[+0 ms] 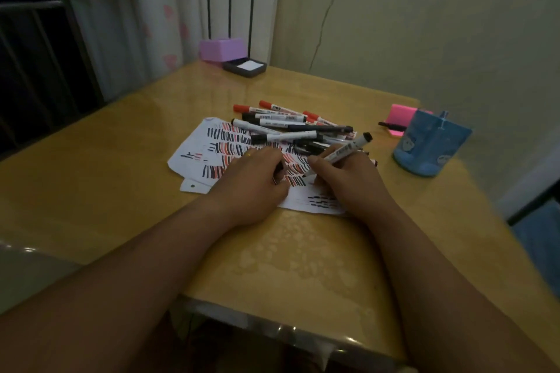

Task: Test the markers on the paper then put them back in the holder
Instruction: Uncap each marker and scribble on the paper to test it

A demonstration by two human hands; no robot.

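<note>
Testing or returning: which step is judged to be in hand?

Testing. The marker point(342, 153) is pinched in the right hand point(348, 182), with its tip set on the paper point(194, 148). Its long axis runs from 8 o'clock at the tip to 2 o'clock at the tail. The left hand point(257, 182) is curled on the paper round a dark piece point(280, 171), perhaps the cap; that cannot be told.

Where is the holder to be found?

The holder point(430, 145) stands at 2 o'clock from the right hand, well apart, near the 3 o'clock edge of the table point(106, 175). The right hand is the nearer, and the marker's tail is pointed that way.

Is room left for the carry?

Bare table is seen between hand and holder. The pile of markers point(285, 127) lies at 12 o'clock, beside that path. The edge just past the holder should be minded.
</note>
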